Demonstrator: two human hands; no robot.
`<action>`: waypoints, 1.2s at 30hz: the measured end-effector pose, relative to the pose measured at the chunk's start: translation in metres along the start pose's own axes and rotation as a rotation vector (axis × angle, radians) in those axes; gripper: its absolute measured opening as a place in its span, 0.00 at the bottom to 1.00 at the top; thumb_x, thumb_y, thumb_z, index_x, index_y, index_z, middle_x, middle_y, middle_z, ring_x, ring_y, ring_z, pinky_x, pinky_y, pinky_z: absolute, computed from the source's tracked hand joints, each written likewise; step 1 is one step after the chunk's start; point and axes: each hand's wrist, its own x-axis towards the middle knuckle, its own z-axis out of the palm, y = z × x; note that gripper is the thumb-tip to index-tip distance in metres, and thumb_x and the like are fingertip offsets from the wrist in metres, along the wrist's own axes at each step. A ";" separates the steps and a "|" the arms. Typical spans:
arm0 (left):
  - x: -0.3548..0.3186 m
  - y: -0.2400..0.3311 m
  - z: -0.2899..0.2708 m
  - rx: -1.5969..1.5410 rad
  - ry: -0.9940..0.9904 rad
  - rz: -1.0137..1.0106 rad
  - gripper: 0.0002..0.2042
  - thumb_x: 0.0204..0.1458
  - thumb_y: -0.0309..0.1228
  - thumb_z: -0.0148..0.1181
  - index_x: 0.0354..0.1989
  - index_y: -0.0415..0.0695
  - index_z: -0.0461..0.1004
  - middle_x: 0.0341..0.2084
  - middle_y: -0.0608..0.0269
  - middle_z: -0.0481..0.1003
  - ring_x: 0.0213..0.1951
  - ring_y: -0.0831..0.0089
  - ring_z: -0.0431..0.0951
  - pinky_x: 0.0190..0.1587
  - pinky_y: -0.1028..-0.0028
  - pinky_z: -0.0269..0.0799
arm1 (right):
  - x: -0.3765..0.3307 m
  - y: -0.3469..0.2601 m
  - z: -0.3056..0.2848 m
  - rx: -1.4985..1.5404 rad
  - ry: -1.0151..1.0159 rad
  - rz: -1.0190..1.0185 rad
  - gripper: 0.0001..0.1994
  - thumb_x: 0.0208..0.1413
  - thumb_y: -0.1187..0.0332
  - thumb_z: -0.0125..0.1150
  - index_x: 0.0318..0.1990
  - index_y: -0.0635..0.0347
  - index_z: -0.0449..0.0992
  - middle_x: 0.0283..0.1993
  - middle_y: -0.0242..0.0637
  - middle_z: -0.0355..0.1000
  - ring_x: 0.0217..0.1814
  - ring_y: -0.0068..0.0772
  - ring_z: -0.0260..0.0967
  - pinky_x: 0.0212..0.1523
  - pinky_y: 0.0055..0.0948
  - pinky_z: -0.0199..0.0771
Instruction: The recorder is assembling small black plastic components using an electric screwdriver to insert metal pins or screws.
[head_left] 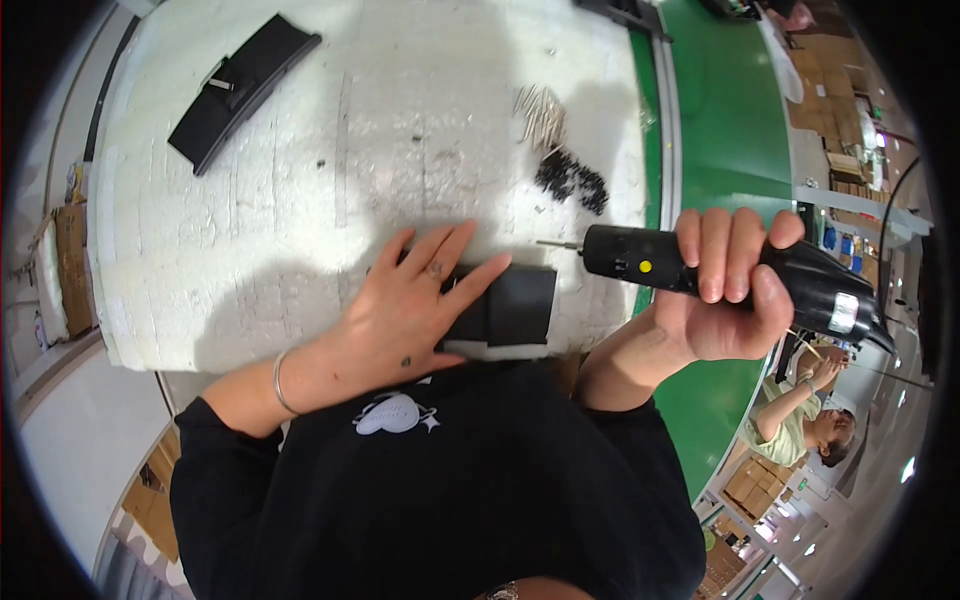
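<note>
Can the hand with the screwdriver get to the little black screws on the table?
Probably yes. The right hand holds the screwdriver just below the pile of black screws, and nothing lies between them.

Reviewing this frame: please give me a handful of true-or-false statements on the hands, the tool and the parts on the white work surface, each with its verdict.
1. The right hand grips a black electric screwdriver. True.
2. The left hand holds a hammer. False: it lies flat on a black flat part at the near edge of the white work surface.
3. The screwdriver's bit points toward the person's left. True.
4. A second black part lies at the far left of the surface. True.
5. The pile of small black screws sits under the left hand. False: it lies farther back, apart from both hands.
</note>
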 end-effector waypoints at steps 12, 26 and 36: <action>0.014 -0.018 -0.022 0.145 -0.184 0.042 0.47 0.39 0.51 0.70 0.68 0.51 0.54 0.67 0.41 0.49 0.67 0.46 0.52 0.66 0.49 0.48 | 0.043 0.029 -0.068 0.423 0.215 0.141 0.10 0.52 0.73 0.51 0.42 0.58 0.69 0.20 0.25 0.55 0.21 0.20 0.53 0.32 0.27 0.58; -0.007 -0.071 -0.110 -1.562 0.298 -0.047 0.42 0.48 0.49 0.62 0.64 0.32 0.55 0.56 0.35 0.65 0.55 0.53 0.72 0.55 0.61 0.73 | 0.020 0.025 -0.127 0.622 0.318 0.062 0.09 0.53 0.76 0.50 0.42 0.61 0.65 0.22 0.26 0.53 0.23 0.20 0.53 0.35 0.26 0.58; -0.015 -0.158 -0.173 -0.312 0.764 -0.418 0.31 0.45 0.29 0.71 0.60 0.45 0.66 0.44 0.57 0.73 0.47 0.72 0.73 0.50 0.73 0.70 | 0.029 0.032 -0.124 0.637 0.348 0.068 0.08 0.54 0.76 0.51 0.42 0.61 0.64 0.22 0.26 0.53 0.24 0.19 0.53 0.34 0.24 0.58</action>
